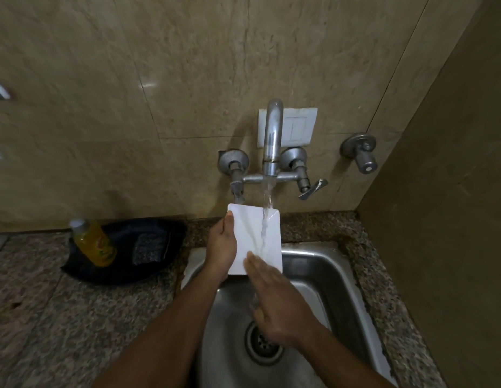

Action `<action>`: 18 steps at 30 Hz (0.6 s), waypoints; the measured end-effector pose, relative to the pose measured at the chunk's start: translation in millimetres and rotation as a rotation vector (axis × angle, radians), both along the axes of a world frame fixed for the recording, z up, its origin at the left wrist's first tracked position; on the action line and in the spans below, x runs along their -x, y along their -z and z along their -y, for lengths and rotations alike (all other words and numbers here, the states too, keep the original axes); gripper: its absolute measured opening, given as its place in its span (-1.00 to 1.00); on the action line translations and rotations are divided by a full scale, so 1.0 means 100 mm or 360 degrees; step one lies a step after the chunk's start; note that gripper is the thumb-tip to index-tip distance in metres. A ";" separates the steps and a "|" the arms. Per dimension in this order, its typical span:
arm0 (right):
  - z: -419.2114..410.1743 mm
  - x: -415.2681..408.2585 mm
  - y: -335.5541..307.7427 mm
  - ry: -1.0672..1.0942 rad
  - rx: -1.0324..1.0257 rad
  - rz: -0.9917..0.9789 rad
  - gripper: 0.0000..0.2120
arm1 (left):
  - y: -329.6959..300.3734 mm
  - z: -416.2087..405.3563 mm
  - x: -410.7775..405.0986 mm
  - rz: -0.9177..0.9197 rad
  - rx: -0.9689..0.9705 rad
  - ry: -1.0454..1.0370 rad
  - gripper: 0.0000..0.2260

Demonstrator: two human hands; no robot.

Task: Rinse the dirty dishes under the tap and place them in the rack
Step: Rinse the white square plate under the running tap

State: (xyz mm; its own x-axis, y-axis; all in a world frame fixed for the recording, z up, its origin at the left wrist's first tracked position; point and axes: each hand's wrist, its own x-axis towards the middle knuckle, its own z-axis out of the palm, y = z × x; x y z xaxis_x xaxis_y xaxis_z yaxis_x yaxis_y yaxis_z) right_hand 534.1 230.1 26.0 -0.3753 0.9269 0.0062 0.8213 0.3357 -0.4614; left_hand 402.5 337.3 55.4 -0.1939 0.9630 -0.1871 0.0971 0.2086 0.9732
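Under the tap [272, 135], left hand [221, 247] grips a glossy rectangular plate [255, 236]; right hand [277, 301] flat.

From my remote feed: two bare forearms in view, no sleeves reaching as far as the frame shows. Left hand [220, 249] and right hand [280, 306] both bare: no gloves, rings, watch or bands seen. Nails short, fwiw. Right hand fingers [257, 266] slightly blurred. Upper arms out of frame, clothing can't tell.

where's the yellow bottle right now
In the head view the yellow bottle sits left of the sink, leaning in a dark tray on the granite counter, beside a scrubbing pad.
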 end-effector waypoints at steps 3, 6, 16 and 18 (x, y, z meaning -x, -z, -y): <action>-0.05 -0.05 -0.02 0.0098 -0.0020 0.0075 -0.19 | 0.01 0.01 -0.01 0.0100 0.0046 -0.0042 -0.67; -0.03 0.00 -0.04 0.0015 -0.0041 0.0036 -0.16 | 0.01 -0.01 -0.04 0.0127 0.0062 -0.0003 -0.68; -0.03 -0.08 -0.11 0.0078 -0.0101 0.0038 -0.26 | 0.05 0.02 -0.14 0.0220 0.0134 -0.0015 -0.73; -0.05 -0.07 -0.12 0.0082 -0.0085 0.0060 -0.21 | 0.03 -0.01 -0.17 0.0273 0.0157 -0.0015 -0.75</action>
State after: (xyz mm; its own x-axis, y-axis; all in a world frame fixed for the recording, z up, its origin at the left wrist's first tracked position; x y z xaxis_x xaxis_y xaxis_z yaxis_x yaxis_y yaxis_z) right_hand 541.5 235.1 38.3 -0.3279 0.9437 0.0428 0.8545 0.3156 -0.4126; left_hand 419.2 338.5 52.2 -0.1598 0.9366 -0.3118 -0.0707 0.3042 0.9500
